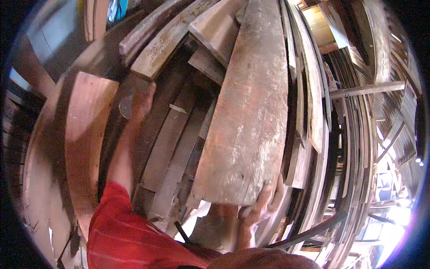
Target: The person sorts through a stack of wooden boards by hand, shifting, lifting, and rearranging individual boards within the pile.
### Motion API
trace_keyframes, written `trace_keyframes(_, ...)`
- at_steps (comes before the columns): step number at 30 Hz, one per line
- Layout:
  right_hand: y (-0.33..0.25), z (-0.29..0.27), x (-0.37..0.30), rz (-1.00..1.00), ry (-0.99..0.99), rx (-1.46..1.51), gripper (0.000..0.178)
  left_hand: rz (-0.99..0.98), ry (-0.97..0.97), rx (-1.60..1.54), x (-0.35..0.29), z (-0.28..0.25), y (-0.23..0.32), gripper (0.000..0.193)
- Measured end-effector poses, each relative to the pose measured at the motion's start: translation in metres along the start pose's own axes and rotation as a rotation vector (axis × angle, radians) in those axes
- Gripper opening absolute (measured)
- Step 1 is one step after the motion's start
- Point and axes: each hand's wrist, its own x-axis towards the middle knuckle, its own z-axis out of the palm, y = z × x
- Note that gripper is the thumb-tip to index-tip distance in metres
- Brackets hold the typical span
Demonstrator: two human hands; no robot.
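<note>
A wide, weathered plank (251, 112) with pale and reddish patches runs lengthwise through the middle, its near end towards me. My right hand (264, 201) grips that end at its right corner, fingers along the edge. To the left, my left arm reaches forward in a red sleeve. My left hand (144, 99) is at the near end of a narrower worn board (163, 51). Shadow hides its fingers, so I cannot tell whether they close on that board. Shorter wood pieces (217, 29) lie between the two boards.
Several long boards (311, 89) stand stacked close along the right of the plank. At left a broad, lighter board (87, 121) stands beside my arm. Darker planks (168, 143) lie lower down between my arms. A wooden crossbar (367, 89) juts out at the right.
</note>
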Motion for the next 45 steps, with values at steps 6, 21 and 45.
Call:
trace_keyframes(6, 0.012, -0.018, 0.004, -0.036, -0.042, 0.074, 0.05, 0.127, -0.618, -0.556, -0.268, -0.072, 0.121, 0.053)
trace_keyframes(21, 0.018, -0.042, 0.041, 0.177, -0.504, 0.33, 0.053, -0.123, -0.726, -0.494, -0.278, -0.079, 0.158, 0.084)
trace_keyframes(45, -0.139, -0.176, -0.18, 0.13, -0.533, 0.312, 0.063, -0.114, -0.83, -0.972, -0.494, -0.315, 0.087, 0.046)
